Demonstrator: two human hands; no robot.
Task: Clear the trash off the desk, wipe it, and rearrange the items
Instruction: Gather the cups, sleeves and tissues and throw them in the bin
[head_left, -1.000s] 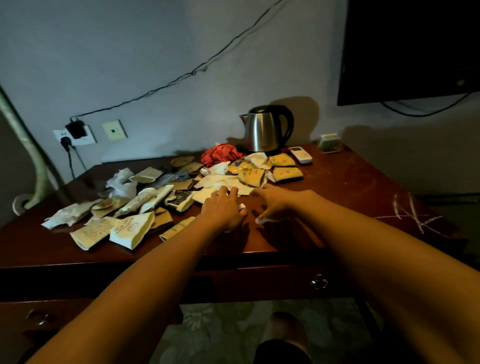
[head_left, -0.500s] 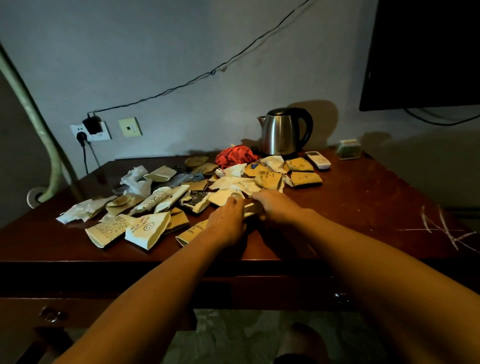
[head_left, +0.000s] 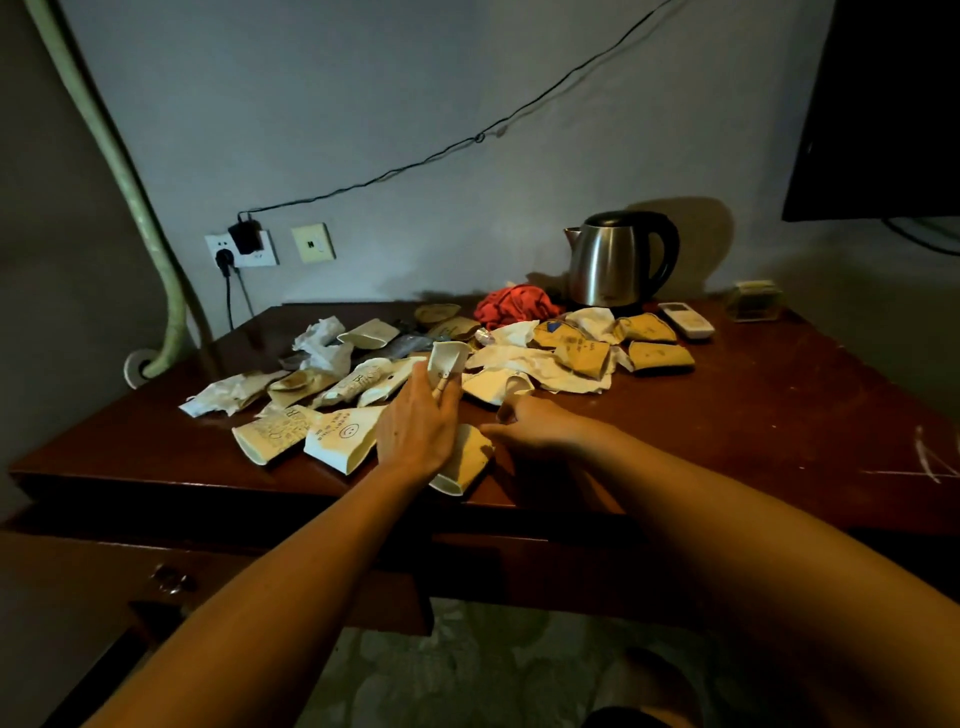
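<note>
While the desk (head_left: 779, 426) is covered in crushed paper cups and tissue, the left hand (head_left: 418, 426) is already loaded up — it grips a flattened brown cup (head_left: 467, 460) under the palm, and a white cup (head_left: 448, 358) sticks up past its fingertips, so it looks like it's stacking trash into one handful rather than carrying pieces one at a time. The right hand (head_left: 535, 423) sits just beside it, near the front edge, fingers curled in a loose pinch; can't honestly tell if it's got anything in it or is just reaching for the next bit. The rest of the trash runs in a band across the middle: a smiley-face cup (head_left: 343, 439) just left of the left hand, crumpled tissue (head_left: 324, 343) further back, a heap of brown cups (head_left: 623, 348) to the right. Stuff worth keeping is parked at the far side — kettle (head_left: 613, 260), red cloth (head_left: 511, 306), white remote (head_left: 685, 319). My guess is it's early days; wiping can't happen until that pile goes.
</note>
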